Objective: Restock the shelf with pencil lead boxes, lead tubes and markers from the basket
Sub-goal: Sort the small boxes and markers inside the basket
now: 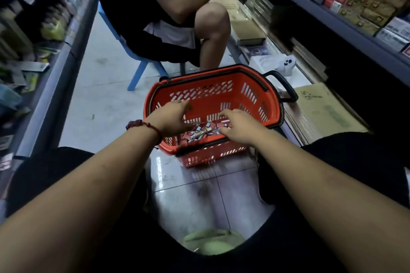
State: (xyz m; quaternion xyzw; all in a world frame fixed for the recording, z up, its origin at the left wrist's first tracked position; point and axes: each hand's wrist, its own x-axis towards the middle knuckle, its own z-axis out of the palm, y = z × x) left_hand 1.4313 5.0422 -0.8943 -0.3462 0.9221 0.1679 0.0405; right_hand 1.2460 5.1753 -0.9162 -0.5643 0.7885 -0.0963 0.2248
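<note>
Two hands (172, 117) (238, 126) in basket (153, 97), long pack (198, 135) crosswise

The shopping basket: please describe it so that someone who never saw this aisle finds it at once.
Start at the pale tiled floor between the two shelf rows. In its middle, on the near side of the blue chair, stands the basket. Nothing else on the floor is bright red: it has slotted walls, a black rim and small packets in its bottom.
</note>
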